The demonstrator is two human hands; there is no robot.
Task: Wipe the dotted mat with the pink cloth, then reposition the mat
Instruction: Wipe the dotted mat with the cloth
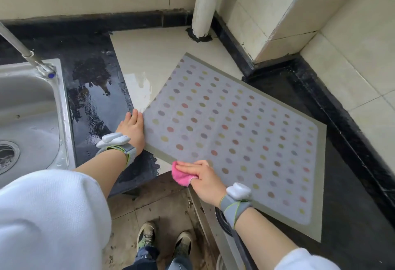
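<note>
The dotted mat (239,132) is a grey rectangle with rows of coloured dots and an olive border. It lies skewed across the corner of the countertop. My right hand (202,181) presses the pink cloth (180,175) flat onto the mat's near left edge, fingers stretched over the cloth. My left hand (132,129) rests flat on the counter against the mat's left corner, fingers together and pointing away from me. Both wrists carry grey bands with white devices.
A steel sink (30,117) with a tap (32,57) sits at the left. The black counter strip (98,98) beside it is wet. A white pipe (205,4) rises at the back. Tiled walls close the corner at the right. My shoes (164,242) stand on the floor below.
</note>
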